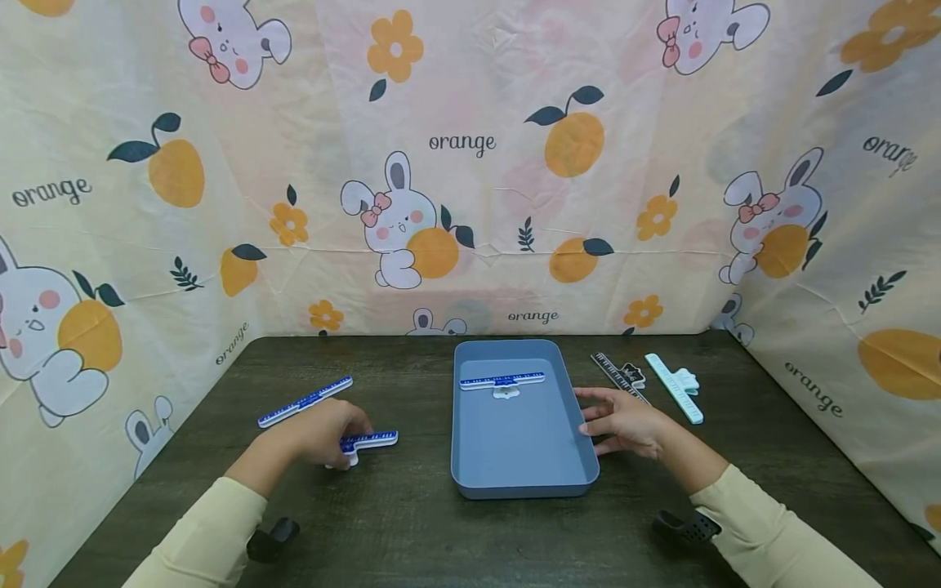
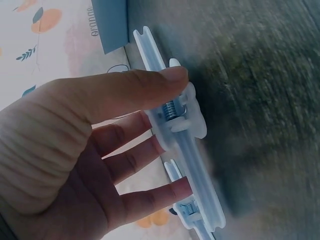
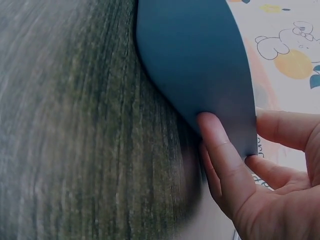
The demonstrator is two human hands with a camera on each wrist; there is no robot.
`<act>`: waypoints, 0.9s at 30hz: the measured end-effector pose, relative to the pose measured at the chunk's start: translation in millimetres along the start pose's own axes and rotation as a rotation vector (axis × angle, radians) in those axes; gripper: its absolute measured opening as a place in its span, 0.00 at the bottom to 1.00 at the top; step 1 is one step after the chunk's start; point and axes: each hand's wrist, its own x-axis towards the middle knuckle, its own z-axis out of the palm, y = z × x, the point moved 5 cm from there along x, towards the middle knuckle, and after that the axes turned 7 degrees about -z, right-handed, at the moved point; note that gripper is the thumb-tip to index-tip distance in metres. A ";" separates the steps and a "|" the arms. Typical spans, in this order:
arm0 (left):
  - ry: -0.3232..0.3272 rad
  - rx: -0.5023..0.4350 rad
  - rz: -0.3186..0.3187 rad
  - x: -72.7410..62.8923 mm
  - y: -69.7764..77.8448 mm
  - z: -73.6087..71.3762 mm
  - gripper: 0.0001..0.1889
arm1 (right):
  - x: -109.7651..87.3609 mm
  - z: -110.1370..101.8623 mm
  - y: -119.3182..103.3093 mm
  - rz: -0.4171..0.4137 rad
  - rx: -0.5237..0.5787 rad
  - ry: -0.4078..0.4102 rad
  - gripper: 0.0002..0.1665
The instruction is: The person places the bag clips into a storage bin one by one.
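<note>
My left hand (image 1: 323,434) pinches a blue-and-white sealing clip (image 1: 373,440) over the table, left of the tray. In the left wrist view, the thumb lies across the white handle of that clip (image 2: 202,185), by its spring, with fingers behind it. A second blue-and-white clip (image 1: 305,402) lies just beyond this hand. My right hand (image 1: 625,423) grips the right wall of a blue-grey tray (image 1: 518,449). In the right wrist view, fingers press the outer wall (image 3: 195,65) while others reach its rim. Inside the tray, near its far end, lies another blue-and-white clip (image 1: 503,382).
Right of the tray, beyond my right hand, lie a black clip (image 1: 616,374) and a pale mint clip (image 1: 676,390). The dark wooden table (image 1: 412,531) ends at a patterned cloth backdrop (image 1: 500,212) behind and at the sides.
</note>
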 end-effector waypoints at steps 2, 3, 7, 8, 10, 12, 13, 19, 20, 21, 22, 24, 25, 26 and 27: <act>-0.002 -0.005 -0.006 -0.5 1.3 -0.9 0.19 | 0.1 0.1 0.0 0.000 0.000 0.001 0.47; -0.003 -0.005 -0.008 -0.7 1.9 -1.4 0.19 | 0.1 0.2 0.0 0.001 0.000 0.002 0.47; -0.003 -0.013 -0.007 -1.4 4.9 -3.6 0.20 | -0.4 0.2 -0.2 0.003 -0.001 0.008 0.47; -0.003 -0.012 -0.004 -1.6 5.7 -4.3 0.20 | -0.5 0.3 -0.3 0.004 0.000 0.008 0.47; -0.003 -0.012 -0.002 -1.4 6.8 -5.2 0.20 | -0.5 0.3 -0.3 0.003 0.000 0.009 0.47; -0.004 -0.007 -0.001 -0.8 8.0 -6.1 0.20 | -0.2 0.2 -0.3 0.002 0.000 0.007 0.47; -0.007 -0.006 0.000 -0.5 8.7 -6.7 0.20 | -0.1 0.1 -0.3 0.001 -0.001 0.006 0.47; -0.020 -0.019 -0.023 1.0 14.4 -11.0 0.19 | 1.0 -1.8 0.7 0.007 -0.003 0.020 0.46; -0.018 -0.022 -0.029 1.2 15.4 -11.9 0.19 | 1.1 -2.2 0.9 0.008 -0.001 0.024 0.46; -0.015 -0.024 -0.033 1.0 16.5 -12.6 0.19 | 1.2 -2.3 0.9 0.007 -0.002 0.023 0.46; -0.015 -0.025 -0.032 0.9 17.7 -13.7 0.19 | 1.2 -2.3 0.8 0.007 -0.003 0.024 0.46; -0.013 -0.027 -0.031 0.3 20.2 -15.7 0.19 | 1.2 -2.4 0.7 0.007 -0.004 0.025 0.46; -0.012 -0.024 -0.022 0.0 21.9 -16.7 0.19 | 1.1 -2.3 0.7 0.007 -0.004 0.027 0.45; -0.013 -0.022 -0.014 -0.4 23.2 -17.5 0.19 | 1.0 -2.1 0.5 0.008 -0.006 0.028 0.45; -0.015 -0.020 -0.006 -0.8 24.6 -18.2 0.19 | 0.9 -2.0 0.5 0.009 -0.007 0.030 0.45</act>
